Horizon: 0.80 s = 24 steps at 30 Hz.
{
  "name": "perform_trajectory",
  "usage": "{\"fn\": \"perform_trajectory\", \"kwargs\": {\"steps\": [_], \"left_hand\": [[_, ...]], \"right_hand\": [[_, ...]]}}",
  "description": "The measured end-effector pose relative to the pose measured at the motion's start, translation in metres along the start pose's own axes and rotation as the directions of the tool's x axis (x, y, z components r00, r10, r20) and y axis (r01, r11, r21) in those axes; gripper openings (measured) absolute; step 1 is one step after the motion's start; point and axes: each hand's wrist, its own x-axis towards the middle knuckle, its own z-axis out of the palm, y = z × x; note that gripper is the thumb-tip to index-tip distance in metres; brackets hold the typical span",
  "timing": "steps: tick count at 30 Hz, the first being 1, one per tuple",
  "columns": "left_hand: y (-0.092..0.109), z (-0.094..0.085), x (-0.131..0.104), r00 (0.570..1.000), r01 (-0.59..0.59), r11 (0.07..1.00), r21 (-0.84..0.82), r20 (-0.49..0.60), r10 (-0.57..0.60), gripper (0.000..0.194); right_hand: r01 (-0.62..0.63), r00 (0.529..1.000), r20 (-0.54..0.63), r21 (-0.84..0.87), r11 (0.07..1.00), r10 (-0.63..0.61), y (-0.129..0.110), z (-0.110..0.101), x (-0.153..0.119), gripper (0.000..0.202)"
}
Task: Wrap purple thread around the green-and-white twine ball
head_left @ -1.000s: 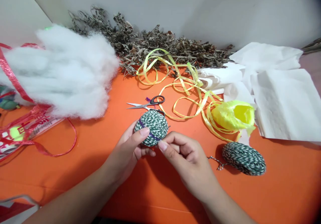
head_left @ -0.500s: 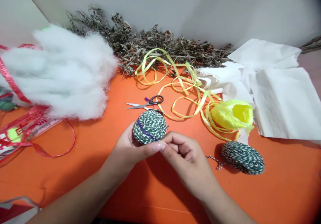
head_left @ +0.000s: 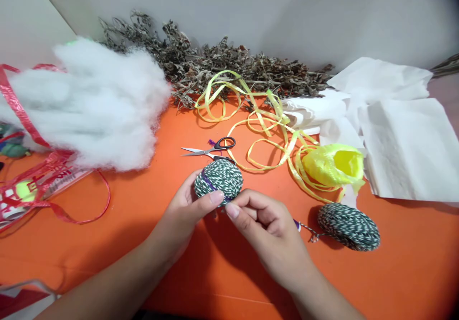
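My left hand is wrapped round a green-and-white ball of yarn, its thumb lying across the near side. A thin purple thread circles the ball and runs down toward my right fingertips. At the ball's lower right edge, my right hand pinches this thread between thumb and forefinger; the exact grip is partly hidden. Just behind the ball lie scissors with black handles, blades spread. Right of my right hand, a purple thing shows only partly, near a second yarn ball with a loose tail.
Fluffy white stuffing is heaped at the left above a red-trimmed bag. Dried plant stalks line the wall. Yellow ribbon leads to a yellow roll. White sheets lie right on the orange table.
The yarn ball has turned in my left hand, and my left thumb has lifted back from my right fingertips. The purple thing beside my right hand has come into sight.
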Motion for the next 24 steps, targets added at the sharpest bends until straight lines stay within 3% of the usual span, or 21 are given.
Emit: {"fn": "perform_trajectory", "kwargs": {"steps": [24], "left_hand": [[-0.0044,-0.0053,-0.0004,0.999,0.027,0.998,-0.061,0.040,-0.024,0.032]], "right_hand": [[0.048,0.999,-0.029,0.104,0.993,-0.045,-0.0005,-0.0007,0.0015,0.020]]}}
